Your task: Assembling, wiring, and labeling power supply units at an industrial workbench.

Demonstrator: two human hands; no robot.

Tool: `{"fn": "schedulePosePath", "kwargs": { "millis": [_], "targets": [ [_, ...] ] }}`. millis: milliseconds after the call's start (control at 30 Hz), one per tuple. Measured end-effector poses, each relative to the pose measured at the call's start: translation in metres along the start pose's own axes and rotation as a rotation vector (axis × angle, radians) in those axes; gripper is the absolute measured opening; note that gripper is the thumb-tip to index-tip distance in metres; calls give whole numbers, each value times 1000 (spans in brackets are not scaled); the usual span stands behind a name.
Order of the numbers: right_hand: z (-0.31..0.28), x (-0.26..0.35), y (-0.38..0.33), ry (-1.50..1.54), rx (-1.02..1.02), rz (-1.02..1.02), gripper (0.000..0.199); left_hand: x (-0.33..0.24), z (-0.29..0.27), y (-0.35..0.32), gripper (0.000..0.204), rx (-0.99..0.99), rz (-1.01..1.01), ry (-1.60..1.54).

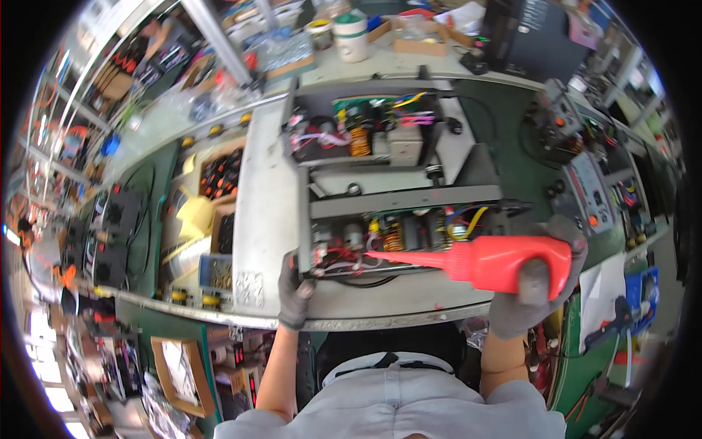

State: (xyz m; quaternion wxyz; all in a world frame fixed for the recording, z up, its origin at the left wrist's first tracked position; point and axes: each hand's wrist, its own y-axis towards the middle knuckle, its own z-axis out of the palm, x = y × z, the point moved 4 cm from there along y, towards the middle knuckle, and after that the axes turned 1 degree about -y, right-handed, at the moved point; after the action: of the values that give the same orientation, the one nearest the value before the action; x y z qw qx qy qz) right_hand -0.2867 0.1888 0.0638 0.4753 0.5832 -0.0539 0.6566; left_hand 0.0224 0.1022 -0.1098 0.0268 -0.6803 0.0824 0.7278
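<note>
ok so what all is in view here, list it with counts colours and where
squeeze bottle: one, red, in the right hand
open chassis: two, grey, centre
small parts: many, black and orange, left of centre
bin: one, blue, nearer than the small parts
tub: one, white and green, top centre
panelled units: at least two, grey, right
cased units: at least two, black, far left
cardboard tray: one, brown, lower left
other clutter: uncounted, mixed, around edges, blurred
left hand: one, grey-gloved, nearer chassis's left end
right hand: one, grey-gloved, around the bottle
</note>
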Motion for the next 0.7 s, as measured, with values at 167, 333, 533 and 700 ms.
{"fn": "schedulePosePath", "kwargs": {
  "millis": [167, 333, 533, 700],
  "targets": [
    [-136, 0, 7, -73, -312, 98, 57, 53, -36, 1, 58, -209, 34, 14],
    [-242, 13, -3, 137, -522, -29, 52, 77, -10, 16, 41, -208, 150, -42],
    [-304, -5, -3, -568, -620, 47, 39, 58, 1, 27, 43, -105, 293, 221],
    [-339, -33, -17, -832, -677, -119, 40, 64, 21, 28, 41, -41, 182, 39]
  ]
}}
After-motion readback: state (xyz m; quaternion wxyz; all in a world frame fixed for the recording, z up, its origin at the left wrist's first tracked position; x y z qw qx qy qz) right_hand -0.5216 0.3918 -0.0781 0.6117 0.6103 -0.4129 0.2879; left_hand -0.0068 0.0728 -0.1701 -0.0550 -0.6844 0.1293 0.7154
